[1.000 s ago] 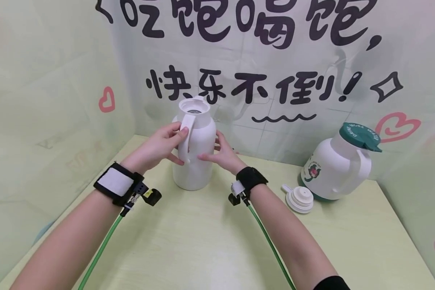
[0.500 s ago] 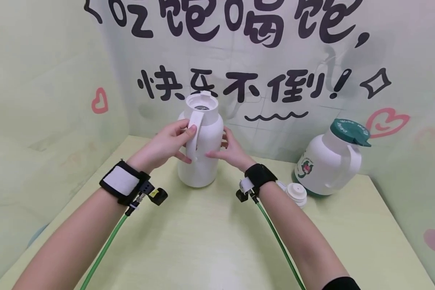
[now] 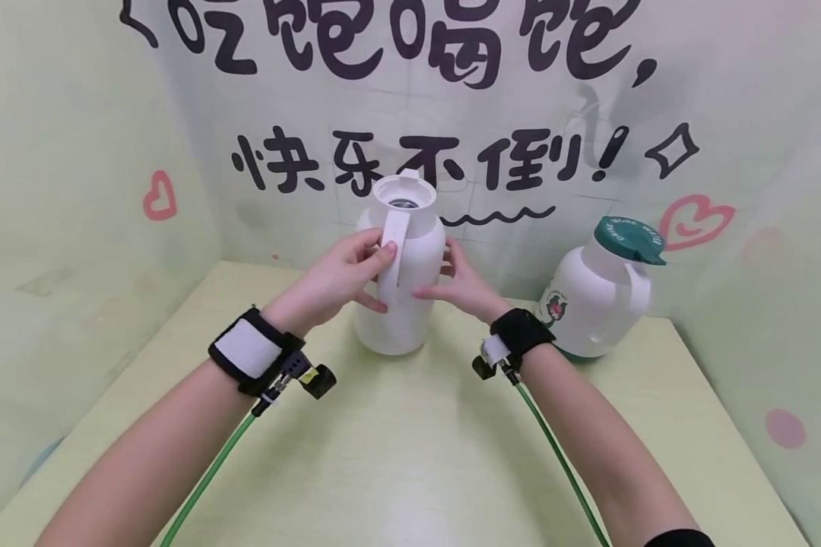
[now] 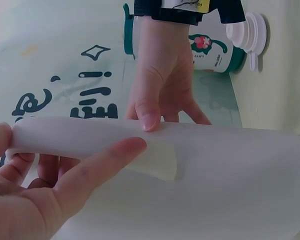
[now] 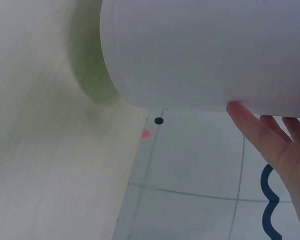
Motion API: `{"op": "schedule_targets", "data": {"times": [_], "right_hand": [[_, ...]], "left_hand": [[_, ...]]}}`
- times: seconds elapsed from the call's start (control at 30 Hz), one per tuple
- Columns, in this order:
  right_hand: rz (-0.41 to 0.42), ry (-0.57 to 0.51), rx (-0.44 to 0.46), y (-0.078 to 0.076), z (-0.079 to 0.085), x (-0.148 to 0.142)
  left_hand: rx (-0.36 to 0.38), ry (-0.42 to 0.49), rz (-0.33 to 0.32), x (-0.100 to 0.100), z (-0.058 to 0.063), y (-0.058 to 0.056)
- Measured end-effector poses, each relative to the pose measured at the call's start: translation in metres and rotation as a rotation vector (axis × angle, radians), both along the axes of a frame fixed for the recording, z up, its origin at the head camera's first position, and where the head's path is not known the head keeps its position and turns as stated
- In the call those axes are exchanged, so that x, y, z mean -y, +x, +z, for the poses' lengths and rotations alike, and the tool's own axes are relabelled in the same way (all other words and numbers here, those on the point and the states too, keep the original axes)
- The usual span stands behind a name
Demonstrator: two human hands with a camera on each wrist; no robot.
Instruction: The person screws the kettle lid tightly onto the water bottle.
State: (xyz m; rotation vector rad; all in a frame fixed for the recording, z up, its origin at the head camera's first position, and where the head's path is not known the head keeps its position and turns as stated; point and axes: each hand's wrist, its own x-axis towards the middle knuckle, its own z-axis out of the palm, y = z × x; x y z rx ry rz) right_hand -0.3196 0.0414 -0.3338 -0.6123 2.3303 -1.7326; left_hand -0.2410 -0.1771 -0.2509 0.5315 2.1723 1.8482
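A white thermos jug (image 3: 405, 304) stands upright near the back of the table, its round mouth uncapped and facing up. My left hand (image 3: 331, 282) grips its handle (image 3: 391, 251), thumb against the handle's face and one finger stretched along the body below. Around the jug's right side my right hand (image 3: 468, 287) holds it, with the thumb on the front and the other fingers reaching behind. In the right wrist view, that hand's fingertips (image 5: 235, 106) meet the jug's side, and the base lies close to the table with a shadow beside it.
A second white jug with a green lid (image 3: 629, 241) stands at the back right. A white stopper (image 4: 251, 31) lies near it, visible in the left wrist view and hidden behind the right wrist in the head view. A lettered wall sheet (image 3: 451, 114) hangs behind.
Both hands have moved to the right with the thermos jug between them. The head view has swung rightward, and the right wrist now covers the stopper.
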Motion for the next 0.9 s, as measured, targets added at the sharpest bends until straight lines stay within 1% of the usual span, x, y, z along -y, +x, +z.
{"op": "schedule_targets", "data": {"times": [0.2, 0.4, 0.7, 0.9], "right_hand": [[-0.001, 0.027, -0.008, 0.013, 0.004, -0.027], [0.0, 0.042, -0.019, 0.028, 0.005, -0.05], [0.01, 0.045, -0.014, 0.054, 0.001, -0.081], [0.013, 0.039, -0.018, 0.071, -0.003, -0.097]], "left_hand": [[0.005, 0.038, -0.046, -0.022, 0.001, 0.011], [0.015, 0.069, -0.077, -0.042, -0.001, 0.024], [0.014, 0.101, -0.107, -0.068, -0.005, 0.047], [0.017, 0.13, -0.136, -0.082, -0.01, 0.06]]}}
